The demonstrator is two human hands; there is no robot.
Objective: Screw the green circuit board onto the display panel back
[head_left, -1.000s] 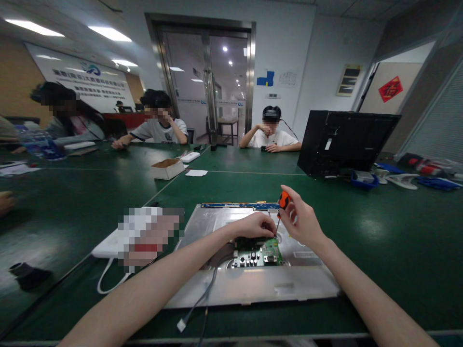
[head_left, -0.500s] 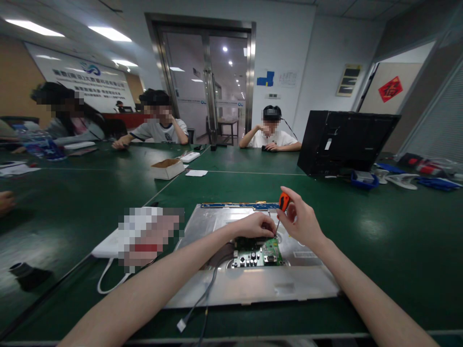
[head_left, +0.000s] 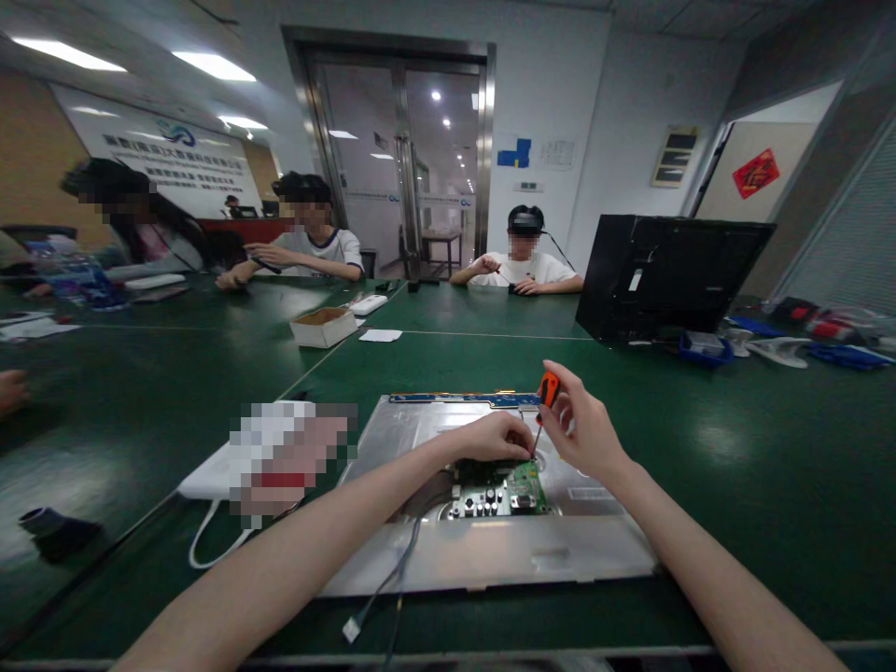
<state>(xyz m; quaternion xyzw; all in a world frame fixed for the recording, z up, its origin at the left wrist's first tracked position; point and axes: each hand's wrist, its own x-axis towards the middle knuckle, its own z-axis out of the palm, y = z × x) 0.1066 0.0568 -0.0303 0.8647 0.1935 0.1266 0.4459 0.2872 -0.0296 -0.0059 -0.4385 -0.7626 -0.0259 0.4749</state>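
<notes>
My right hand (head_left: 584,425) grips an orange and black screwdriver (head_left: 550,389) between thumb and fingers. Its thin shaft points down, with the tip at the upper right corner of a green circuit board (head_left: 528,485). Beside the tip, the fingers of my left hand (head_left: 498,437) are bent and pressed together; what they pinch, if anything, is hidden. The board sits on a silver metal panel (head_left: 490,555) lying flat on the table. A narrow blue circuit strip (head_left: 455,400) runs along the panel's far edge. Grey cables with a white connector (head_left: 351,630) trail off the near side.
To the left lie a white device (head_left: 217,471) with a cable and a black cylindrical object (head_left: 56,532). Farther back are an open cardboard box (head_left: 324,329) and a black monitor housing (head_left: 672,275). Several people sit around the green table (head_left: 756,523).
My hands and the screwdriver stay nearly in place. Across the table, two people have lowered a hand from near the face.
</notes>
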